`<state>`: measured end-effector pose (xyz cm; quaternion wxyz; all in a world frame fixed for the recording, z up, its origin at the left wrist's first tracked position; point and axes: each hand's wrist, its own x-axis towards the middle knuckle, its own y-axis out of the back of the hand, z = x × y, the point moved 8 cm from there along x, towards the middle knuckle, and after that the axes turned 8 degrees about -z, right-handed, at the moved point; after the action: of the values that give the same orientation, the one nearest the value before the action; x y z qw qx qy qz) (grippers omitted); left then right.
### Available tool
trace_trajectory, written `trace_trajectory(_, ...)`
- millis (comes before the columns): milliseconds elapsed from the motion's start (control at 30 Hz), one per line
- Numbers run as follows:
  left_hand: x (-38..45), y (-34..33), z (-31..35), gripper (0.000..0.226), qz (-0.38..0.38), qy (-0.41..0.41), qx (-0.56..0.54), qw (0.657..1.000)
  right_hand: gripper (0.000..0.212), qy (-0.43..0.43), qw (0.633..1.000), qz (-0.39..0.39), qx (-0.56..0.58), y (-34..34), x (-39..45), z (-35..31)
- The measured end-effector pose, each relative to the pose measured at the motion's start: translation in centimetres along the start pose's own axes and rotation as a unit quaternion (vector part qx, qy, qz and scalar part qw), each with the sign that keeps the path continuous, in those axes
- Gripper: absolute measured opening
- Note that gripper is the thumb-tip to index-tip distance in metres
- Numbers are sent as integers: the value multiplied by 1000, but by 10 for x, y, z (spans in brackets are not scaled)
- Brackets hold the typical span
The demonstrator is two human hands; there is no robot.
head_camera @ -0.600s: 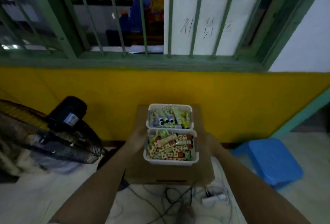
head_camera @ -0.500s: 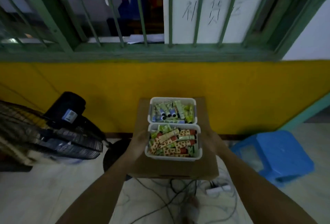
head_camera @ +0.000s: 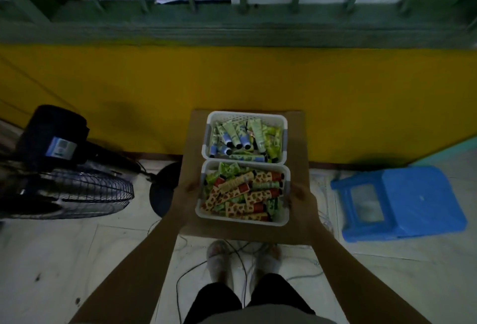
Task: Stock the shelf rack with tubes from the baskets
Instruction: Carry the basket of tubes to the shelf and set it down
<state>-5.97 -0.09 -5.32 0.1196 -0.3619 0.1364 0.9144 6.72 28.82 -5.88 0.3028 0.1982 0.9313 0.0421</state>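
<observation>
Two white baskets stand end to end on a brown cardboard box (head_camera: 299, 137). The near basket (head_camera: 241, 219) is heaped with orange, red and green tubes (head_camera: 245, 194). Behind it, the far basket (head_camera: 245, 115) is filled with pale green and blue tubes (head_camera: 242, 137). My left hand (head_camera: 187, 190) grips the near basket's left side, and my right hand (head_camera: 300, 194) grips its right side. No shelf rack is in view.
A black floor fan (head_camera: 64, 168) stands at the left and a blue plastic stool (head_camera: 397, 202) at the right. Cables (head_camera: 232, 259) trail over the tiled floor around my feet. A yellow wall (head_camera: 232, 78) under a green barred window closes the back.
The view has tilted down, so my feet and legs show now. Both hands have closed in on the near basket's two sides.
</observation>
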Motion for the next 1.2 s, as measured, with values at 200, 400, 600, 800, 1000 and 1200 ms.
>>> trace_trajectory(200,-1,-2,-2,21,-73,43,-29,996,18,-2,996,0,-85,-1,-2,-7)
trace_trajectory(400,-2,-8,1,28,-153,27,44,987,20,-64,994,84,-10,23,-33,9)
trace_trajectory(600,-20,-36,33,23,-260,3,100,960,25,-76,983,164,36,60,-76,14)
trace_trajectory(800,-57,-97,92,23,-355,-91,165,916,19,-40,961,246,117,114,-138,-6)
trace_trajectory(1000,-119,-172,164,21,-391,-195,200,877,32,7,925,337,177,172,-229,-27)
trace_trajectory(1200,-222,-252,227,26,-449,-271,219,823,28,81,871,426,230,235,-334,-54)
